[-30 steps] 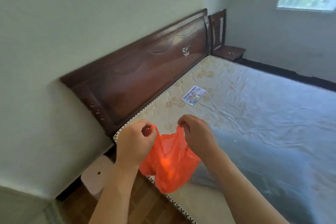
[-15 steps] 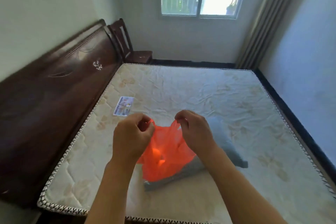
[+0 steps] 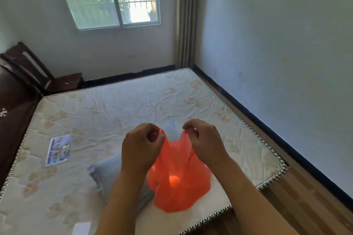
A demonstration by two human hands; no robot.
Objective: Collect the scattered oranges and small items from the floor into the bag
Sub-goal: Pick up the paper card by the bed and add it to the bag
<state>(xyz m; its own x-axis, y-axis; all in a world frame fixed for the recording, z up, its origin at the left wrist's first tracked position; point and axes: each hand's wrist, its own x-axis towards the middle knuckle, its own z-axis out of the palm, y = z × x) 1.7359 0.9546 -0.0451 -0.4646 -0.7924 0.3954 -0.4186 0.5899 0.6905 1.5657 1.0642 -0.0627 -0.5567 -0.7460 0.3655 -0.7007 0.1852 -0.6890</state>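
Bag [image 3: 179,183]: I see it hanging straight below both grips, over the mattress [image 3: 133,105].
Left hand [image 3: 141,149]: pinched on one handle.
Right hand [image 3: 205,144]: pinched on the other handle.

The printed leaflet [image 3: 58,149] lying on the mattress [image 3: 118,108] carries coloured print too blurred to read, and no other text shows.

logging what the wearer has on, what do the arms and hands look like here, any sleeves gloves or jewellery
Both forearms are bare as far as the picture shows, with no sleeve edge in sight. The left hand and the right hand wear no gloves. No watch, bracelet or ring shows on the visible sides. Nails look short and unpainted, though the picture is a little soft.
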